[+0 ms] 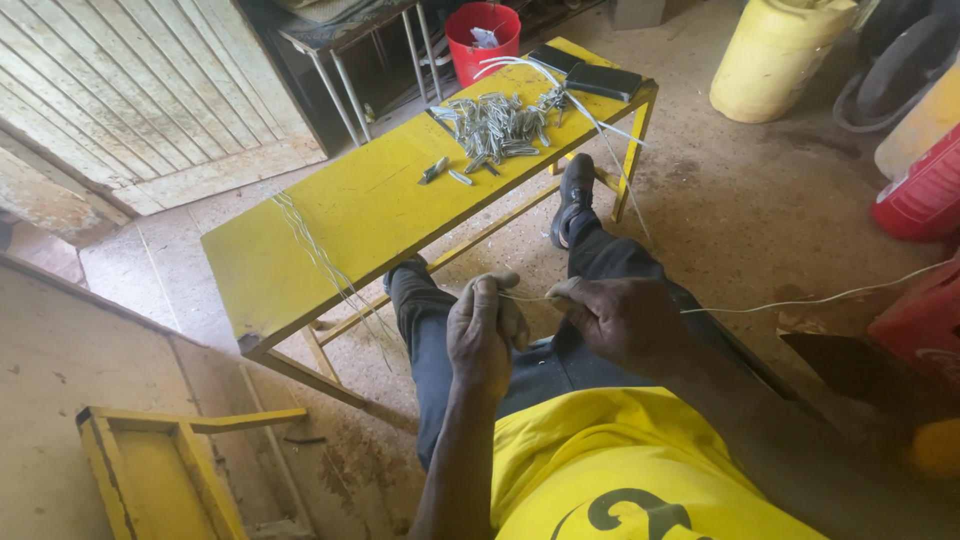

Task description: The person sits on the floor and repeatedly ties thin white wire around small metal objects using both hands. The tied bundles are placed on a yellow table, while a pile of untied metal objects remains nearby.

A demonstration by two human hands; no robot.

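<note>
Pinching thin wire [760, 303] at frame centre, I've got left hand [484, 330] and right hand [620, 318] both closed on it. Best keep tension even; bench [340, 215] sits above, upper centre.

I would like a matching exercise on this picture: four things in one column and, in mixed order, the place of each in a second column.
Things:
1. wire
2. metal pieces
3. red bucket
4. yellow drum

Places:
A. on the floor, behind the bench's far end
B. between the left hand and right hand
C. on the floor at the upper right
D. heaped on the bench

Pairs: 1-B, 2-D, 3-A, 4-C
</note>
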